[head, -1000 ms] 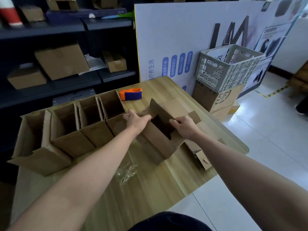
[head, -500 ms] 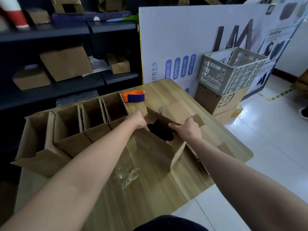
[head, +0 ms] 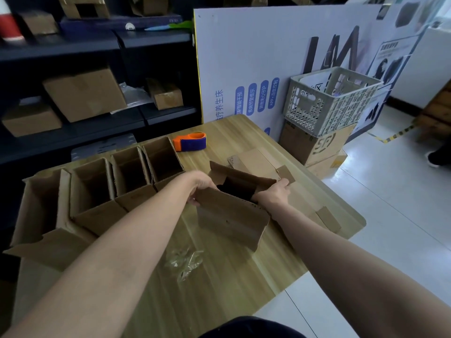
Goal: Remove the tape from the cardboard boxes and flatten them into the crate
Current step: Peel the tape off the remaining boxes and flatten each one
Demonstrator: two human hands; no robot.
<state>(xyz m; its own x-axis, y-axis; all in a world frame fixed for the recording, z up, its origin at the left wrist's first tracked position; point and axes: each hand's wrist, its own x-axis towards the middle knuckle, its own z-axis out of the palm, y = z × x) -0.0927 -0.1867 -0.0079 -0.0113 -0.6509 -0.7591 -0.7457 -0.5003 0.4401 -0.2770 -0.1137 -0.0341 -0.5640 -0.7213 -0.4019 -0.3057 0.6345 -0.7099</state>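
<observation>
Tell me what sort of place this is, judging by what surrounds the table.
Likely a storeroom or packing room: dark shelves hold cardboard boxes, a tape dispenser lies on the wooden table beside a row of opened boxes, and a plastic crate sits on a carton.

Plain brown cardboard boxes, orange and blue tape dispenser, pale wood-grain surface, grey perforated crate, dark shelves

Row of open boxes sits left on the surface, tape dispenser just behind its right end. Lone box mid-surface, flat cardboard behind it, crumpled tape in front. Crate sits on a floor box, off right.
</observation>
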